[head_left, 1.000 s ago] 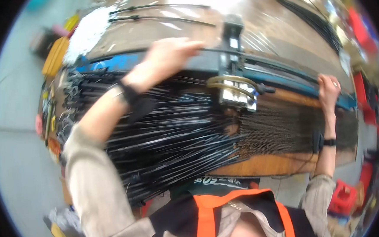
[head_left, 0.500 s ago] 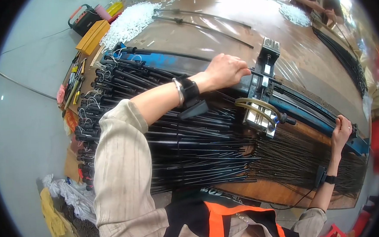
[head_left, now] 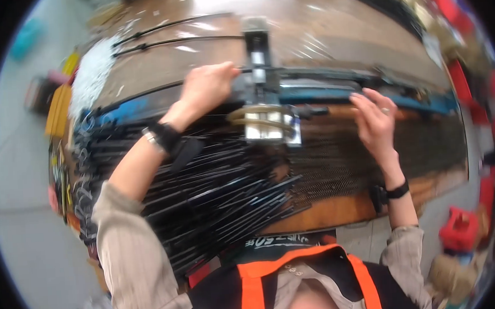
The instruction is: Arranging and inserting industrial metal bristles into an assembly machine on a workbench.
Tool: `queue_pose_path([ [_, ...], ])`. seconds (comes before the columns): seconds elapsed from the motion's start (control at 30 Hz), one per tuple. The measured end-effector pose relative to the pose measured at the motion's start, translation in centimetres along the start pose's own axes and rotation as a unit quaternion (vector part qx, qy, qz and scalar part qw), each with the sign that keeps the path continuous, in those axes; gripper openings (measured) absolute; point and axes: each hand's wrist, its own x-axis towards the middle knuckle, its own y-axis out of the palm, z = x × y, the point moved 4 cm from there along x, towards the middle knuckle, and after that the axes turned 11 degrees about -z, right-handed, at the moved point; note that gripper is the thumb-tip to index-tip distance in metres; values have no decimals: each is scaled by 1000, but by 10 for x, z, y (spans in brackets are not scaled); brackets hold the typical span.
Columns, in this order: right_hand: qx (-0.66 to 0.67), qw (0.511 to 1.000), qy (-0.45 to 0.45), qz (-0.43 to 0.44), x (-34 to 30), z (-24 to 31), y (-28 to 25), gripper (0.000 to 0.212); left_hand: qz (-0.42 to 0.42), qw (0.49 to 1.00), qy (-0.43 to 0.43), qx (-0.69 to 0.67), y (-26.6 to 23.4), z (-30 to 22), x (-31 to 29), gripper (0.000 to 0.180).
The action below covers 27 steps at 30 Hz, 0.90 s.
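My left hand (head_left: 209, 89) is closed round a thin black rod (head_left: 136, 94), just left of an upright metal clamp fixture (head_left: 259, 88). That rod runs left from my fist above the bundle; on the other side it enters the fixture. Yellowish tubing (head_left: 236, 116) loops across the fixture's near part. A long blue rail (head_left: 323, 90) extends rightward from it. My right hand (head_left: 377, 121) is raised just in front of the rail, fingers apart and curved, nothing visible in them. Motion blurs the picture somewhat.
Many black rods (head_left: 216, 196) with white strings at their left ends lie in front of the fixture. Dark ribbed rods (head_left: 339, 171) lie to its right. Beyond are a white heap of small pieces (head_left: 92, 73) and two black rods (head_left: 189, 40). A red stool (head_left: 459, 229) stands right.
My right hand has left the rail's far right end and moved left toward the fixture, its fingers opening. My left hand still grips the rod by the fixture. The whole view has turned.
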Motion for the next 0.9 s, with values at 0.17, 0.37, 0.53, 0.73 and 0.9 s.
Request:
queue_pose_path([
  [0.17, 77, 995, 60, 7, -26, 18, 7, 29, 13, 998, 12, 52, 17, 0, -3, 23],
  [0.37, 152, 985, 78, 7, -12, 29, 24, 29, -10, 998, 28, 53, 17, -7, -5, 22],
  [0.53, 283, 943, 165, 56, -17, 32, 52, 26, -32, 997, 50, 44, 19, -7, -8, 20],
  [0.73, 338, 886, 258, 186, -9, 30, 69, 32, -85, 980, 146, 101, 19, -2, -9, 14],
  [0.9, 133, 986, 65, 72, -47, 45, 57, 43, -174, 946, 235, 142, -9, 42, 9, 9],
])
